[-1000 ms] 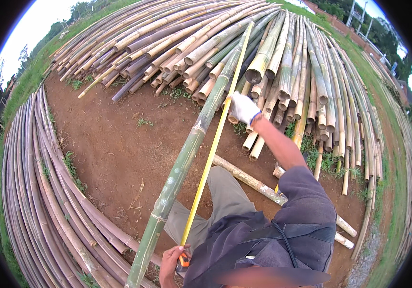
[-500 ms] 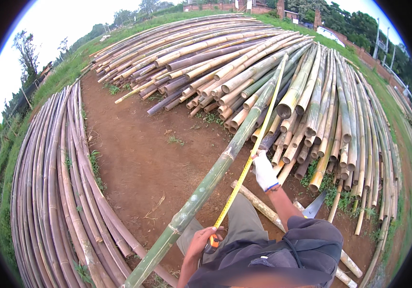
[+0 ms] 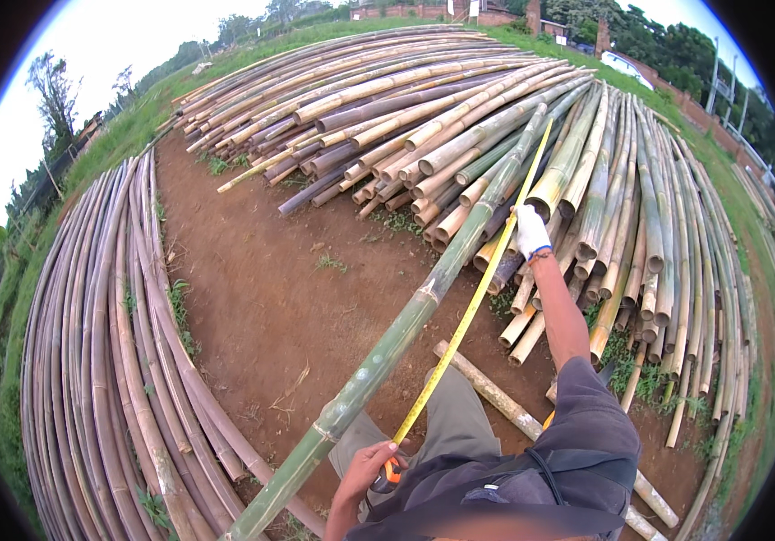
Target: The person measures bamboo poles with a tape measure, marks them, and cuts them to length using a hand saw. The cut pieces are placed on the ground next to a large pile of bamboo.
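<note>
My bare left hand [image 3: 369,471] is closed round the orange and black case of a tape measure [image 3: 388,476], low in front of me. The yellow tape blade [image 3: 462,330] is drawn out away from me, beside a long green bamboo pole [image 3: 374,371] that slants from lower left to upper right. Farther out, my right hand [image 3: 532,232], in a white glove, is closed at the blade's edge; its fingertips are partly hidden. Beyond this hand the blade runs on to a narrow end close to the pole's far part.
A large fanned stack of bamboo poles [image 3: 460,81] lies ahead and to the right, cut ends towards me. Another row of poles [image 3: 90,361] lies left. Shorter poles [image 3: 487,383] lie on brown soil [image 3: 252,261] by my legs. Grass and a brick wall stand behind.
My right hand has moved forward along the tape blade, its arm now stretched out. The blade has swung slightly right of the pole. My left hand has shifted a little down and left.
</note>
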### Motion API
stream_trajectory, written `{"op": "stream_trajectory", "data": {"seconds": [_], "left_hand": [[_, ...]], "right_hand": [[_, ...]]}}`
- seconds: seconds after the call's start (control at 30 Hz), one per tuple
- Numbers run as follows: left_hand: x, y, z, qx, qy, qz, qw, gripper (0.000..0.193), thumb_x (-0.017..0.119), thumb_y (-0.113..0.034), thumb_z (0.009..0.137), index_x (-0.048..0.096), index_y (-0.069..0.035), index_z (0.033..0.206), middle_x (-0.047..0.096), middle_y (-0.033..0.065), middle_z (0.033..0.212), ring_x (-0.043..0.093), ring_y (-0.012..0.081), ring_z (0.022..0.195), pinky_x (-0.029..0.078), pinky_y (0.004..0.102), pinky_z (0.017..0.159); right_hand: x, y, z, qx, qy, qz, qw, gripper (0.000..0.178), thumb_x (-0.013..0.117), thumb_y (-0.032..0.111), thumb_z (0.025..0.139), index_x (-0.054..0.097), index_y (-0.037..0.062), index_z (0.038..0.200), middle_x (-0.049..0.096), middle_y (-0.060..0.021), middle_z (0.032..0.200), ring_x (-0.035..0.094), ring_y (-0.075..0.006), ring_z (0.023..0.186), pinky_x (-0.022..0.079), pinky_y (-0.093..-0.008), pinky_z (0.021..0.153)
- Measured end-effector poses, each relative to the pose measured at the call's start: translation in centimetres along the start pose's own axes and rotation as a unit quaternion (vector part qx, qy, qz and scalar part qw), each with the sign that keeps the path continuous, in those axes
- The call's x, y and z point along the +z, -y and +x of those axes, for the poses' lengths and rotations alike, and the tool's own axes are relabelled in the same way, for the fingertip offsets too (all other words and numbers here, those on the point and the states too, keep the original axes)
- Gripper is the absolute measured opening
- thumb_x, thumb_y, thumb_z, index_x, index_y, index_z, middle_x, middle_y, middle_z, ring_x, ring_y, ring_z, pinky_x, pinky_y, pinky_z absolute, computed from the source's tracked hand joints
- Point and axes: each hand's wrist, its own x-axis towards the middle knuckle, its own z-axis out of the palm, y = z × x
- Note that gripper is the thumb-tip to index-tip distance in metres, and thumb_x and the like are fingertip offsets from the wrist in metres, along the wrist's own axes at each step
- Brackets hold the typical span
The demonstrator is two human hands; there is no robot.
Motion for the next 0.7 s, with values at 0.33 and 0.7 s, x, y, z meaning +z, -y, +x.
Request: {"op": "stream_trajectory", "data": {"seconds": [0.33, 0.7], "left_hand": [[3.5, -3.5, 5.0, 0.021, 0.002, -0.033, 0.999, 0.044, 0.058, -0.031, 0.111, 0.073, 0.004, 0.133, 0.077, 0.0045, 0.088, 0.064, 0.0075, 0.081, 0.05, 0.0243, 0.078], [7.1, -9.5, 14.8, 0.044, 0.025, -0.027, 0.998, 0.045, 0.057, -0.032, 0.111, 0.071, 0.003, 0.136, 0.076, 0.005, 0.087, 0.063, 0.0063, 0.073, 0.05, 0.0237, 0.071]], "right_hand": [[2.4, 1.1, 5.9, -0.033, -0.014, -0.026, 0.999, 0.016, 0.065, 0.015, 0.096, 0.068, 0.0005, 0.101, 0.064, -0.0132, 0.086, 0.065, -0.028, 0.071, 0.054, -0.0455, 0.067], [0.5, 0.4, 13.9, -0.022, 0.011, -0.011, 1.0, 0.034, 0.059, 0.018, 0.102, 0.061, -0.0004, 0.13, 0.064, -0.0153, 0.103, 0.066, -0.0304, 0.078, 0.058, -0.0451, 0.075]]}}
